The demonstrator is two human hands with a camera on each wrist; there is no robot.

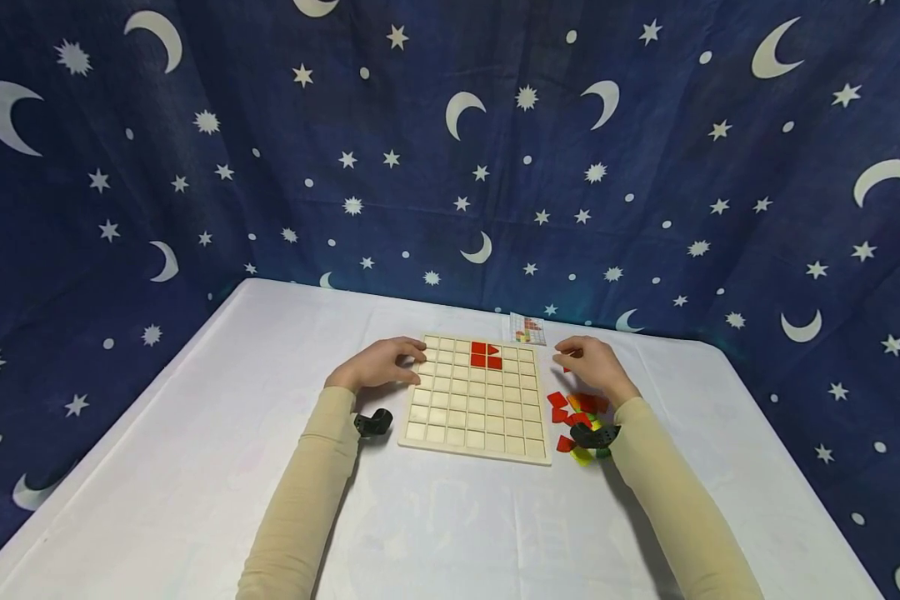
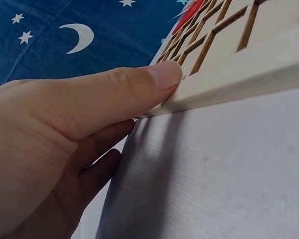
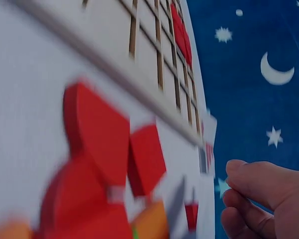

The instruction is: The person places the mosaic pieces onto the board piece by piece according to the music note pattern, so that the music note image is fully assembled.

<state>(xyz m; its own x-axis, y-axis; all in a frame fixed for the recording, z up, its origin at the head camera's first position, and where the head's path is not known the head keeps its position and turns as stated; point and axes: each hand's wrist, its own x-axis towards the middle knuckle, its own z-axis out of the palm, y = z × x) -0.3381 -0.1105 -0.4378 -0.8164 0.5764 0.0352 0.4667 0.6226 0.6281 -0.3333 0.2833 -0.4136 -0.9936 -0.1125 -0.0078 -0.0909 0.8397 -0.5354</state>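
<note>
A pale wooden board (image 1: 480,408) with a grid of square recesses lies on the table. Several red tiles (image 1: 486,356) sit together in its far rows, one pointed. My left hand (image 1: 378,364) is at the board's left side; its thumb (image 2: 164,75) presses the rim, with the other fingers partly hidden behind it. Beyond the board's right edge, my right hand (image 1: 591,361) hovers with thumb and fingertips close together and no piece visible between them. One small red piece (image 3: 191,215) lies apart on the table, near that hand.
Right of the board is a loose pile of red pieces (image 3: 97,132), with orange, yellow and green ones among them. A printed pattern card (image 1: 527,329) is behind the board's far right corner. Dark blue star-patterned cloth (image 1: 450,167) hangs around the white table (image 1: 450,533).
</note>
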